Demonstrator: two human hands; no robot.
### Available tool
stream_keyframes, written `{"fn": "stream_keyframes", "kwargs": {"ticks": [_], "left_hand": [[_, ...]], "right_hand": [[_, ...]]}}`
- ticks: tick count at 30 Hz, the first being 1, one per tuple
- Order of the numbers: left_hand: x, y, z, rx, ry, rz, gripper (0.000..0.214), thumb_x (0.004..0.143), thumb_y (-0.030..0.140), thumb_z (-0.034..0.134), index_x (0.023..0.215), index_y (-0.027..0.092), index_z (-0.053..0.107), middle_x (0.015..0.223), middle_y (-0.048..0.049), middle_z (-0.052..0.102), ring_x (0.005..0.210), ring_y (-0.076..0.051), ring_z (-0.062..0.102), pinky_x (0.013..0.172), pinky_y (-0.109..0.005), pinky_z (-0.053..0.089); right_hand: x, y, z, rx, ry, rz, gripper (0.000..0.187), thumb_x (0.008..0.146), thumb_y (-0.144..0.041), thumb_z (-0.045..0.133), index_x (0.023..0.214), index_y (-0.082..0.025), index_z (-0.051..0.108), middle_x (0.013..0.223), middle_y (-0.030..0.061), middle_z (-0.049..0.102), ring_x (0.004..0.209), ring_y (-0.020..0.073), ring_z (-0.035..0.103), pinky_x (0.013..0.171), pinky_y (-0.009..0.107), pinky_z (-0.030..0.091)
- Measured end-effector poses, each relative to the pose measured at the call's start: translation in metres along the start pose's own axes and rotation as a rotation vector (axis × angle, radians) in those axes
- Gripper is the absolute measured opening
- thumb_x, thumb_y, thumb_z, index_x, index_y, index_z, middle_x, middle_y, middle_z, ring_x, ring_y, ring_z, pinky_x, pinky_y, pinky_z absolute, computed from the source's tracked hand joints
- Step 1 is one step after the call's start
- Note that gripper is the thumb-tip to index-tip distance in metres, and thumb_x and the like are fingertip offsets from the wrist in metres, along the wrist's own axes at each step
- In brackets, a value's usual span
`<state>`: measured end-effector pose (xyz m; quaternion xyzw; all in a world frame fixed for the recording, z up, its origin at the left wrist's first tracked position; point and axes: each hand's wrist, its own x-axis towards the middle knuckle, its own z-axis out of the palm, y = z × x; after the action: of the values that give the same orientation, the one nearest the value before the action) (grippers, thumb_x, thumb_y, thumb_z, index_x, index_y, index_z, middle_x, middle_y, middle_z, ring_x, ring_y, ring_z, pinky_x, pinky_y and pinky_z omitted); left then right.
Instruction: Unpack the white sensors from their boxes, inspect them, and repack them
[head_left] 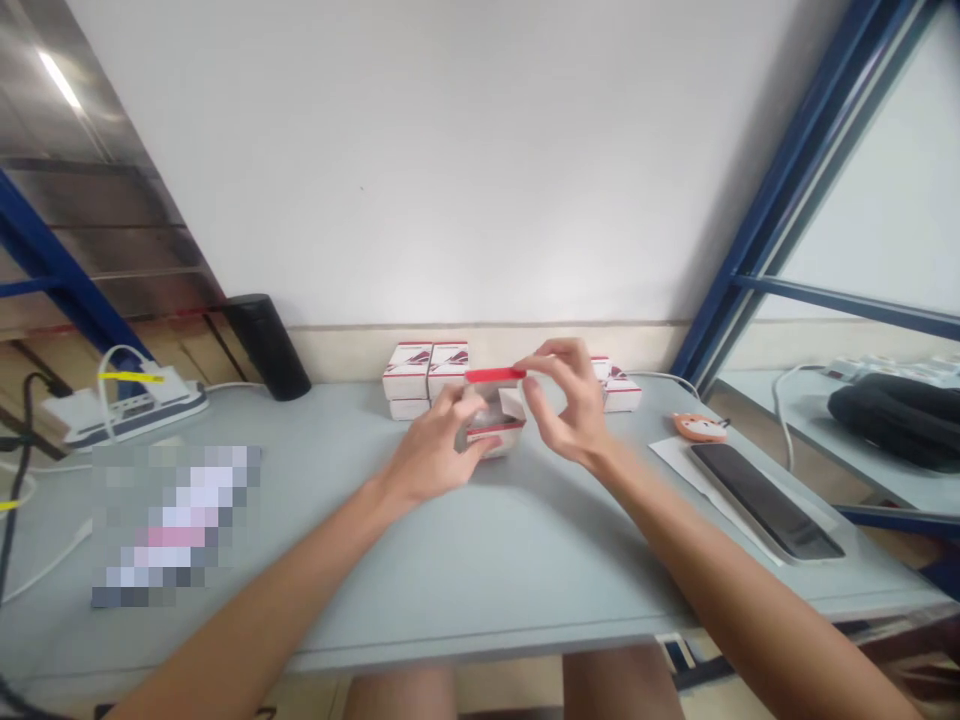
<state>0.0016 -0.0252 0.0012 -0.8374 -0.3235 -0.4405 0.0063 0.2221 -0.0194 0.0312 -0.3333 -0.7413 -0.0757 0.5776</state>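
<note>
A small open white carton with red edging point(495, 432) stands on the pale grey table point(375, 570) in front of me. My left hand point(439, 445) grips its near left side, fingers curled around it. My right hand point(562, 400) is raised above it, thumb and forefinger pinching the end of a flat red-edged piece point(495, 375), probably the carton's lid. Similar cartons point(427, 375) are stacked just behind, and a few more point(621, 392) sit beyond my right hand, partly hidden by it.
A black phone point(765, 500) lies on a white sheet point(675, 460) at right, with a small orange fox-shaped item point(699, 427) beyond. At left stand a white power strip point(124, 410), a black cylinder point(266, 345) and a pixelated blurred object point(176, 525). A wall rises behind.
</note>
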Motion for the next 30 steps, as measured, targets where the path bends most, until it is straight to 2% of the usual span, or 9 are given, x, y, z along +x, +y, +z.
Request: {"fn": "stream_keyframes", "kwargs": {"ticks": [3,7,10,15,19,22,25,27,30], "left_hand": [[-0.002,-0.010,0.005,-0.049,0.080,-0.084,0.056,0.086,0.031,0.079,0.128,0.030,0.042,0.121,-0.0055,0.066,0.097,-0.021,0.073,0.078,-0.036,0.060],[-0.003,-0.012,0.007,0.003,0.145,-0.140,0.054,0.085,0.039,0.080,0.120,0.030,0.040,0.123,-0.0055,0.068,0.103,-0.023,0.072,0.081,-0.037,0.057],[-0.001,-0.010,0.006,0.052,0.139,-0.081,0.045,0.087,0.040,0.079,0.113,0.029,0.044,0.114,-0.0032,0.069,0.099,-0.022,0.072,0.081,-0.036,0.056],[0.002,-0.012,0.006,0.137,0.144,0.073,0.035,0.089,0.034,0.077,0.110,0.028,0.050,0.100,-0.0025,0.067,0.094,-0.022,0.070,0.082,-0.037,0.056],[0.002,-0.015,0.005,0.190,0.083,0.144,0.028,0.092,0.031,0.075,0.112,0.029,0.055,0.111,-0.0062,0.070,0.110,-0.025,0.068,0.090,-0.041,0.055],[0.002,-0.015,0.001,0.242,0.043,0.222,0.025,0.096,0.028,0.070,0.118,0.030,0.059,0.123,-0.0071,0.071,0.113,-0.025,0.068,0.095,-0.042,0.053],[0.001,-0.015,-0.001,0.274,0.001,0.308,0.029,0.097,0.028,0.068,0.124,0.032,0.061,0.131,-0.0073,0.070,0.113,-0.025,0.068,0.097,-0.042,0.052],[0.001,-0.017,0.000,0.268,-0.025,0.288,0.038,0.096,0.028,0.069,0.132,0.033,0.059,0.135,-0.0073,0.069,0.118,-0.026,0.067,0.101,-0.043,0.052],[0.002,-0.023,0.004,0.240,-0.146,0.092,0.064,0.091,0.028,0.074,0.149,0.034,0.048,0.139,-0.0073,0.067,0.125,-0.030,0.065,0.104,-0.046,0.051]], "right_hand": [[-0.003,-0.002,-0.003,-0.149,-0.167,-0.217,0.027,0.098,-0.033,0.058,0.123,-0.030,0.069,0.132,0.0114,0.056,0.114,0.0269,0.062,0.099,0.046,0.053],[-0.008,0.003,0.002,-0.296,-0.194,-0.247,0.025,0.099,-0.025,0.056,0.118,-0.033,0.071,0.135,0.0111,0.054,0.119,0.0289,0.058,0.098,0.047,0.052],[-0.010,0.005,0.006,-0.331,-0.225,-0.239,0.030,0.099,-0.021,0.053,0.119,-0.033,0.071,0.132,0.0110,0.055,0.120,0.0295,0.056,0.100,0.048,0.050],[-0.005,0.006,0.005,-0.330,-0.161,-0.071,0.015,0.096,-0.030,0.060,0.102,-0.025,0.073,0.125,0.0124,0.056,0.109,0.0299,0.055,0.093,0.048,0.052],[-0.008,0.015,0.009,-0.273,-0.239,0.039,0.010,0.093,-0.029,0.068,0.097,-0.026,0.076,0.127,0.0112,0.055,0.115,0.0314,0.053,0.095,0.050,0.052],[-0.018,0.021,0.022,-0.215,-0.312,0.117,0.014,0.092,-0.035,0.073,0.102,-0.030,0.080,0.128,0.0101,0.058,0.120,0.0319,0.051,0.102,0.052,0.051],[-0.028,0.028,0.038,-0.110,-0.336,0.277,0.012,0.090,-0.030,0.073,0.098,-0.029,0.082,0.118,0.0096,0.062,0.118,0.0296,0.053,0.107,0.051,0.049],[-0.030,0.034,0.044,-0.080,-0.306,0.378,0.011,0.085,-0.022,0.073,0.091,-0.025,0.082,0.114,0.0095,0.065,0.116,0.0289,0.056,0.108,0.050,0.049],[-0.026,0.050,0.039,-0.045,-0.225,0.457,0.012,0.081,-0.017,0.068,0.085,-0.021,0.079,0.114,0.0098,0.067,0.112,0.0270,0.061,0.104,0.046,0.051]]}}
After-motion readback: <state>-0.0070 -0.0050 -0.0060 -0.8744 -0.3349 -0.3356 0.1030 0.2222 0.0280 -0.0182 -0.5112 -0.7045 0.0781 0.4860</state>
